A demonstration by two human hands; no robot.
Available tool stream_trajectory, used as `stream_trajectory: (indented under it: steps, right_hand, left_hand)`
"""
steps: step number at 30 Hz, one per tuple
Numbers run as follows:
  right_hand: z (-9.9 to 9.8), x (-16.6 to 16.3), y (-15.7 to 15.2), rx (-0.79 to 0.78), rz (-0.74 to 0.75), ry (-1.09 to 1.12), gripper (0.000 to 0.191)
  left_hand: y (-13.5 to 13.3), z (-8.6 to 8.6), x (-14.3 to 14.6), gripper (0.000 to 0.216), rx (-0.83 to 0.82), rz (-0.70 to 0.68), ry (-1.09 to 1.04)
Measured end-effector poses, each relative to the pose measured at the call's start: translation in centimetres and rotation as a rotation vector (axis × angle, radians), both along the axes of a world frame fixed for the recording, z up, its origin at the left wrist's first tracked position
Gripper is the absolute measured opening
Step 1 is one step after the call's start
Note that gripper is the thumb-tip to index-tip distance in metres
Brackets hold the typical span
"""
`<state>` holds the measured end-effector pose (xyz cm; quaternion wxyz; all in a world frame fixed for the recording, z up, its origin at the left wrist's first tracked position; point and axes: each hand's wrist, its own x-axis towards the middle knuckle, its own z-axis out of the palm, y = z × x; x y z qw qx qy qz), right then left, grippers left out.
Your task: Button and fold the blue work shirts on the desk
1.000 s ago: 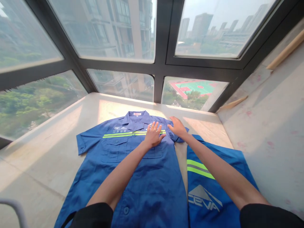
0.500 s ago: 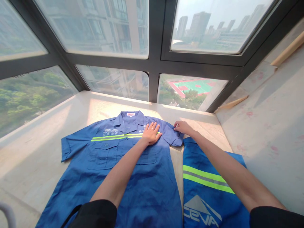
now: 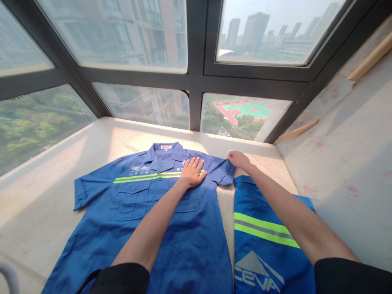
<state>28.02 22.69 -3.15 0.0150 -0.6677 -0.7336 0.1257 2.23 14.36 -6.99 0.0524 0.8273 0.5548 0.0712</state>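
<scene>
A blue short-sleeved work shirt [image 3: 131, 232] lies spread front side up, with a yellow-green stripe across its chest and its collar toward the window. My left hand [image 3: 192, 172] presses flat on the chest of the shirt, fingers spread, partly covering the white lettering there. At the end of the sleeve on the right, my right hand [image 3: 239, 160] pinches the upper edge of the cuff between thumb and fingers. Below my right forearm is a folded blue garment [image 3: 257, 257] with yellow-green and grey bands and a large white logo.
The shirt lies on a pale stone window ledge [image 3: 101, 139]. Dark window frames [image 3: 196, 81] rise behind it. A wall with peeling flowered paper [image 3: 346, 163] stands at the right. A curved pale tube [image 3: 9, 277] shows at the lower left corner.
My right hand has drawn the sleeve's upper edge slightly outward, and the sleeve looks straighter. My left hand stays on the chest. The whole view has shifted a little.
</scene>
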Motion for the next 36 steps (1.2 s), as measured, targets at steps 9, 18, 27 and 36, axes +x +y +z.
stream_trajectory:
  steps: [9,18,27,36]
  right_hand:
    - [1.3,0.6,-0.7,-0.141,0.052,0.004,0.034]
    - [2.8,1.0,-1.6,-0.099,-0.025,0.112,0.006]
    - [4.3,-0.2,-2.8,-0.174,-0.219,0.551,0.012]
    - [6.1,0.3,-5.8,-0.597,-0.315,1.001,0.029]
  left_hand:
    - [-0.1,0.4,0.0,0.093,-0.033,0.019,0.011]
    - [0.0,0.7,-0.3,0.113,-0.113,-0.029,0.028]
    - [-0.4,1.4,0.0,0.12,-0.184,-0.012,0.047]
    - [2.1,3.6,0.8,0.081,-0.1,0.047,0.071]
